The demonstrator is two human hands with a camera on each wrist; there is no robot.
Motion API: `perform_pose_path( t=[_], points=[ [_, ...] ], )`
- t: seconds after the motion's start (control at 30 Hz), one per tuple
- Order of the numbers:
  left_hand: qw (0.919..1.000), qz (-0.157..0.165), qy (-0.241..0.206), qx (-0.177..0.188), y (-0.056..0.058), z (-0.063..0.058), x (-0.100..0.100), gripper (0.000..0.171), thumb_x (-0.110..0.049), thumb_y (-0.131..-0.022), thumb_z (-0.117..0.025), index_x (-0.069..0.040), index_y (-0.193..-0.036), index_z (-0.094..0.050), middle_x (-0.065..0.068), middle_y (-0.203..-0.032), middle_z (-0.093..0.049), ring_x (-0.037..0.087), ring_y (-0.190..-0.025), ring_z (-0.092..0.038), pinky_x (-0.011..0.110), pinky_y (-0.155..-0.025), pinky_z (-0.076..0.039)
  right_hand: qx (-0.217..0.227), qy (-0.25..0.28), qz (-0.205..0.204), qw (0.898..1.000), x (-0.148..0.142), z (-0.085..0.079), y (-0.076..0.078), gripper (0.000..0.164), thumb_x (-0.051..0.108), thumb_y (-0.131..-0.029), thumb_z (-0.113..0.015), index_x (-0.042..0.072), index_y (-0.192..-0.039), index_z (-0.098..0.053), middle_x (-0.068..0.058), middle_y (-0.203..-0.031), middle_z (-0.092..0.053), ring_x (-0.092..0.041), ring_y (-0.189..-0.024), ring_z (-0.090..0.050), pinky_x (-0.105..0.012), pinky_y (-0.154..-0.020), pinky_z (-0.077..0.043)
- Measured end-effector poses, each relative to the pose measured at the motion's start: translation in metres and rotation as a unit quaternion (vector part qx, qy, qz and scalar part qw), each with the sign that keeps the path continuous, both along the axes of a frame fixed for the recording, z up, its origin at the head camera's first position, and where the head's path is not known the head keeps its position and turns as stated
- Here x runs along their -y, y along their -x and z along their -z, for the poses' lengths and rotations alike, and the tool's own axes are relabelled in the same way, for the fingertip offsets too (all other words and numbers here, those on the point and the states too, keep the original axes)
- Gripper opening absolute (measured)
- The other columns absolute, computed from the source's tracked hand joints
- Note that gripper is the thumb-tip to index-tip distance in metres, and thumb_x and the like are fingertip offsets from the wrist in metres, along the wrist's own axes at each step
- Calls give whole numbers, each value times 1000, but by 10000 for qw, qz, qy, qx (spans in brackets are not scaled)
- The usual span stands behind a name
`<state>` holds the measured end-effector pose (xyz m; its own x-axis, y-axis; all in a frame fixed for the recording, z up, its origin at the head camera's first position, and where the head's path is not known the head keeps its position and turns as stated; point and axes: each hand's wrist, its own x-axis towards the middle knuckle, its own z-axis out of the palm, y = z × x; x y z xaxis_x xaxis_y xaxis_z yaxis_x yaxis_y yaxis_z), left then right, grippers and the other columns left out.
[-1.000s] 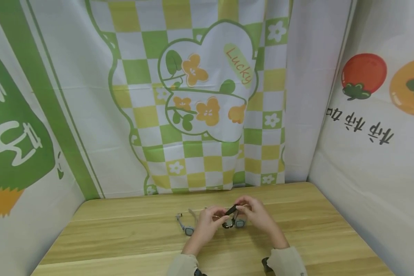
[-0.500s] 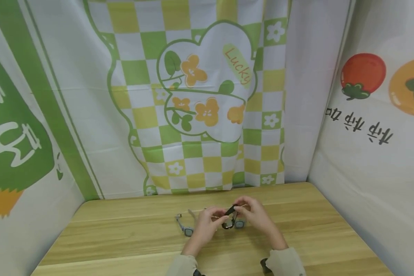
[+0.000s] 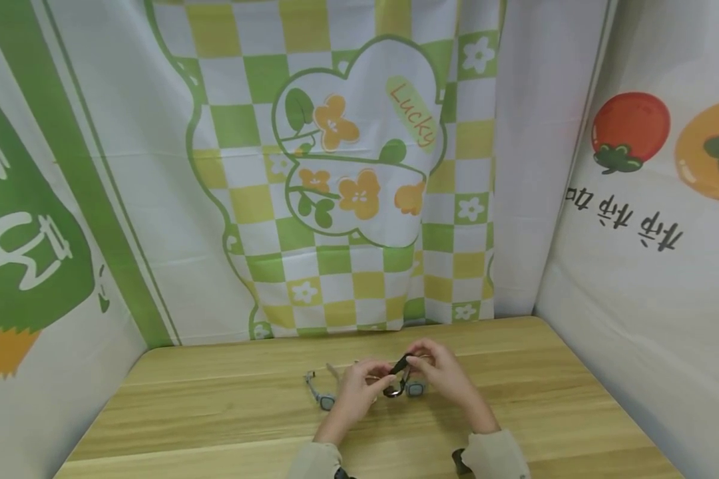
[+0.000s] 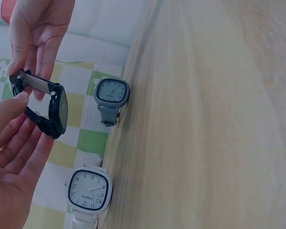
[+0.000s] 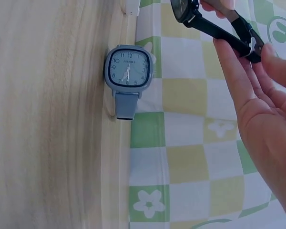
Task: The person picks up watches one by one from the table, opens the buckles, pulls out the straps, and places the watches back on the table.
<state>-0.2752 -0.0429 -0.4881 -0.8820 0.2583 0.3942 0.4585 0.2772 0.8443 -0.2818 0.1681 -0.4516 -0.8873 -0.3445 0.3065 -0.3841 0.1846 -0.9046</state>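
Note:
A black wristwatch (image 3: 399, 366) is held up over the table between both hands, its dial hanging below in the head view. My left hand (image 3: 359, 387) pinches its strap between thumb and fingers. On the other side, my right hand (image 3: 446, 374) grips the strap end, thumb on top. In the left wrist view the black watch (image 4: 60, 112) shows its strap joined in a loop, dial facing right. Behind the hands lies a blue-grey square watch (image 5: 128, 69). A white watch (image 4: 89, 190) lies beside it, mostly hidden by my left hand in the head view.
Another grey watch (image 3: 326, 402) lies left of my left hand, its strap spread upward. All rest on a wooden table (image 3: 216, 412). A checked cloth (image 3: 359, 293) hangs at the back edge, and printed curtains (image 3: 653, 293) stand at the sides.
The black watch has tilted slightly, so its dial shows more edge-on than a second ago. Both hands keep their hold and have barely moved.

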Motion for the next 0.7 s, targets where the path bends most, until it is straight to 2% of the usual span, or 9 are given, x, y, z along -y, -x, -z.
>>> perform_pose_path(
  t=[0.17,0.3,0.4,0.53,0.7],
  points=[
    [9999,-35,92,-141,-1,0,-1,14,-11,-97,-77,1,-104,-77,9,-99,-74,16,-93,-71,22,-79,-61,-57,-151,-79,9998,0,0,1,19,-2,-103,-64,-16,-116,-62,-24,-105,-69,-23,-91,-74,-40,-84,-65],
    [9999,-5,70,-91,-1,-1,-1,13,-10,-97,-77,1,-105,-77,9,-99,-74,17,-93,-71,21,-79,-60,-90,-326,8,9994,0,2,2,14,-3,-102,-65,-13,-112,-66,-19,-102,-70,-18,-89,-73,-44,-83,-65],
    [10000,26,26,-45,-2,-2,-1,14,-10,-97,-77,2,-105,-77,10,-99,-74,17,-93,-71,20,-79,-60,-123,-370,71,9992,0,3,2,11,-4,-102,-64,-12,-110,-66,-19,-101,-70,-20,-89,-73,-49,-83,-64],
    [10000,46,3,-45,-2,-2,-2,15,-10,-98,-76,2,-106,-77,11,-100,-74,19,-94,-72,22,-80,-61,-201,-320,34,9993,0,1,0,12,-4,-102,-63,-13,-110,-65,-22,-102,-70,-25,-88,-73,-45,-81,-65],
    [10000,33,51,27,-2,-2,-2,16,-12,-98,-76,1,-108,-77,9,-101,-74,23,-97,-72,22,-82,-60,-263,-264,96,9993,0,0,0,12,-5,-103,-62,-14,-111,-64,-24,-102,-70,-21,-85,-73,-39,-78,-66]
  ],
)
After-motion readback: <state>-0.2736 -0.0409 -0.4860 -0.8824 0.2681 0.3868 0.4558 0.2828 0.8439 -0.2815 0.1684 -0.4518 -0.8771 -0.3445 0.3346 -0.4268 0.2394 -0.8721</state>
